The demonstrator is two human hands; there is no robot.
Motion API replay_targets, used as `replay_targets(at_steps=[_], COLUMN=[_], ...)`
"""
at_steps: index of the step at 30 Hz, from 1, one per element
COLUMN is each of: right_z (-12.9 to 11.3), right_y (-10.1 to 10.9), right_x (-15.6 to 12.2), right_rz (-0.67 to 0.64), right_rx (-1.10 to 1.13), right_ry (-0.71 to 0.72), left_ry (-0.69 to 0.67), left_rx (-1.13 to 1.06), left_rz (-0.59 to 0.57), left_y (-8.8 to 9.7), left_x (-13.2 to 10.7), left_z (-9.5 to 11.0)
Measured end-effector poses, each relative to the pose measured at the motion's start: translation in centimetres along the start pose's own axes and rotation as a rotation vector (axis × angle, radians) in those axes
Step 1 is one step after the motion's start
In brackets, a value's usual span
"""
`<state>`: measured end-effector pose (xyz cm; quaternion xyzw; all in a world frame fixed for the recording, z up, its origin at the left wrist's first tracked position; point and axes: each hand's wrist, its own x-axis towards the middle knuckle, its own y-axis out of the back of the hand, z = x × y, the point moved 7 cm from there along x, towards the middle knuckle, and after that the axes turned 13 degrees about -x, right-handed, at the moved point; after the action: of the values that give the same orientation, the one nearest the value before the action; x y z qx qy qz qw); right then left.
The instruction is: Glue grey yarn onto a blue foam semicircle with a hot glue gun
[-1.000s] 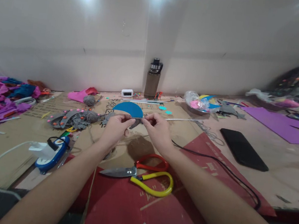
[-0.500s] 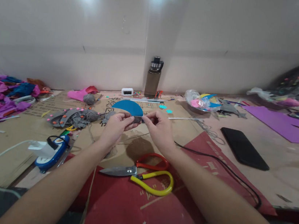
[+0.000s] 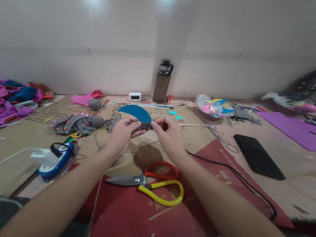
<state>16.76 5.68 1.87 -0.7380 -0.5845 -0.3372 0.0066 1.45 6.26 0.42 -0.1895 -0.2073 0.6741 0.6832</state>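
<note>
A curved blue sheet piece [image 3: 137,112] with a grey part along its lower edge is raised above the cardboard, between my hands. My left hand [image 3: 125,130] pinches its lower left side between thumb and fingers. At the right end of the same piece, the thumb and fingertips of my right hand [image 3: 167,133] are pressed together on its edge. Below both hands, scissors [image 3: 135,180] with one red and one yellow handle lie on the red board [image 3: 144,225], blades to the left.
A phone [image 3: 259,156] and purple sheets [image 3: 293,130] lie right. A bottle [image 3: 161,84] stands by the wall, a bowl of scraps [image 3: 210,115] to its right. Grey pieces with coloured beads [image 3: 75,124], a blue power strip [image 3: 55,163] and colourful scraps [image 3: 3,102] lie left.
Both hands stay almost in place. The blue piece has tilted slightly, and more of the grey part at its lower edge shows between the hands.
</note>
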Motion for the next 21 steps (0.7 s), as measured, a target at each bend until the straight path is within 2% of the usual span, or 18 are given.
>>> replay_targets(at_steps=[12,21], right_z=[-0.1,1.6], right_y=[0.2,-1.4], right_x=[0.3,0.4], right_rz=[-0.014,-0.135], right_rx=[0.059,0.292], right_ry=[-0.035,-0.233], left_ry=[0.041,0.036], left_rx=[-0.079,-0.087], left_rz=[0.034,-0.018], left_y=[0.4,-0.2], left_x=[0.2,0.0], left_z=[-0.5,-0.2])
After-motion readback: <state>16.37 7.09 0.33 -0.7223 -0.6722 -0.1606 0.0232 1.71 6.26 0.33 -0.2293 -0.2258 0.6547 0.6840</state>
